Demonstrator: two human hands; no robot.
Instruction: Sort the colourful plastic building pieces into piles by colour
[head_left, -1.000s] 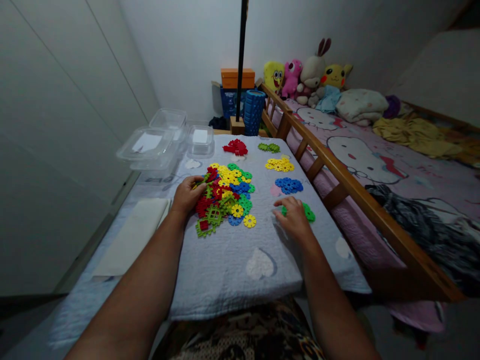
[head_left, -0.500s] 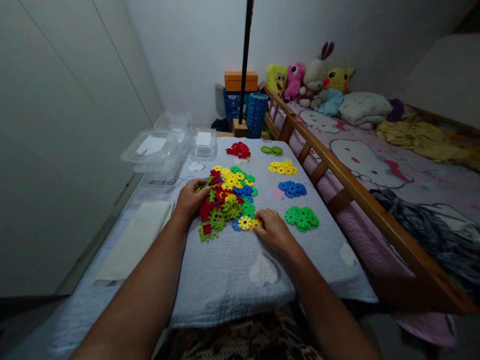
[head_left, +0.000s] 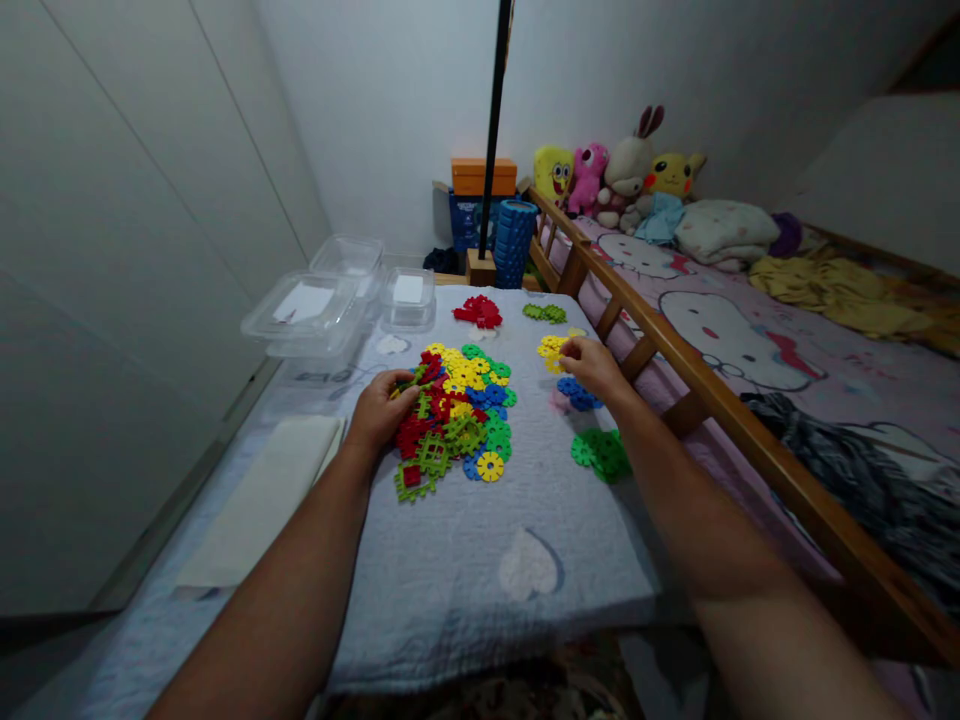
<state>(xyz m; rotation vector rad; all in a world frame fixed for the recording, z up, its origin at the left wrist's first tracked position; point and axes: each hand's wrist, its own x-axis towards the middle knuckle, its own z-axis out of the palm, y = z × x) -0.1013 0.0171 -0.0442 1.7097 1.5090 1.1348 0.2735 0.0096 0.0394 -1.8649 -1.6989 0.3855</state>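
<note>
a yellow disc (head_left: pixel 553 364) is at the yellow pile (head_left: pixel 550 343), pinched in the nearly closed right hand (head_left: pixel 596 367); half a second ago it lay at the heap's (head_left: pixel 459 398) near edge. the right arm (head_left: pixel 694 510) now reaches farther forward, past the green pile (head_left: pixel 600 455). the left hand (head_left: pixel 381 408) stays half curled at the heap's left side; whether it grips anything, i cannot tell.

The left hand (head_left: pixel 380 412), right hand (head_left: pixel 592 368) and both forearms (head_left: pixel 289 570) are bare. Below them, dark clothing (head_left: pixel 555 690) bears a mottled brownish pattern, its details dim.
</note>
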